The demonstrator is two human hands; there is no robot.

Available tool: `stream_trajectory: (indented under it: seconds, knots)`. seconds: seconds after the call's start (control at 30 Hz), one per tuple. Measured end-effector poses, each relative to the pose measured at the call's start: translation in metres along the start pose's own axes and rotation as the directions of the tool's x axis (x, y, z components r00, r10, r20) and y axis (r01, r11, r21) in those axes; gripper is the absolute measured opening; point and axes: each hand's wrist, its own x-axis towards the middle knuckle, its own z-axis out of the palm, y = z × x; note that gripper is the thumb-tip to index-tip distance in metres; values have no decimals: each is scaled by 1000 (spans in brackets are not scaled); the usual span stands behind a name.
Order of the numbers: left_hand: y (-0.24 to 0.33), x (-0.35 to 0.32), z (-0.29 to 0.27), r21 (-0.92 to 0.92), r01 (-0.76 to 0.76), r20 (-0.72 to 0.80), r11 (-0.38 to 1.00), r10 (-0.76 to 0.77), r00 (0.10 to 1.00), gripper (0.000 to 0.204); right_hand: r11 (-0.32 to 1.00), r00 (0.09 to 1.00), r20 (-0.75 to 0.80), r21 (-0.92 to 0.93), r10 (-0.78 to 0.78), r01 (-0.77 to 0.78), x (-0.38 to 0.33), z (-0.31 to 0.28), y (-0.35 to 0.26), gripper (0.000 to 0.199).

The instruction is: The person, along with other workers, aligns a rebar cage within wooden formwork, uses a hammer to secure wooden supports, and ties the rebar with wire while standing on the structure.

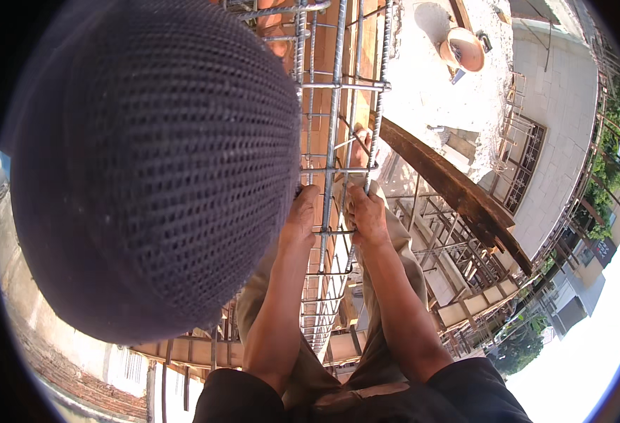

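Sunlit rooftops and a building site spread far below you, bent by the lens. Your rebar cage (334, 169) runs up the middle of the view, long bars tied by square stirrups, from between your knees to the top edge, where it is cut off. Its lower end shrinks into a tangle near the timber beams (458, 310) and is hard to follow.

A big dark knitted cap (155, 162) fills the whole left half of the view and hides everything behind it, including the left side of the cage and most of the red brick wall (317, 141) beyond. Only slivers of that wall show between the bars.

To the right of the cage a dark wooden plank (451, 187) slants down and away, passing just beside your right hand. Past it lie a pale concrete slab (430, 77) with a round orange basin (465, 48) on it, a tiled yard, railings and green trees at the rim.

Your left hand (301, 215) is curled around a long bar, fingers closed on it. Your right hand (367, 215) sits just beside it, closed around the neighbouring bar at a stirrup; whether it pinches a tie wire too, you cannot tell. Both forearms rise bare from dark sleeves at the lower edge, nearly parallel, over tan trousers (387, 331).
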Motion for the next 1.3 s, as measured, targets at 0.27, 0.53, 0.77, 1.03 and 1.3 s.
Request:
stream_trajectory:
  seconds: [0.27, 0.53, 0.77, 1.03, 1.3]
  knots:
    - [22, -17, 4, 29, 24, 9, 999, -24, 1000, 10, 987, 989, -53, 88, 138, -133, 2, 2, 9, 35]
    - [20, -10, -6, 95, -18, 68, 995, 11, 998, 9, 979, 978, -61, 59, 198, -194, -2, 7, -1, 39]
    - [22, -13, -8, 103, 42, 35, 994, -46, 998, 8, 968, 966, -68, 45, 248, -245, -7, 5, -9, 43]
    - [28, -17, -2, 46, 18, 106, 999, -23, 994, 11, 960, 957, -85, -7, 278, -280, -5, 5, -7, 47]
    - [27, -18, -3, 66, 30, 72, 997, -35, 997, 14, 967, 963, -93, 36, 253, -251, -10, 6, -12, 43]
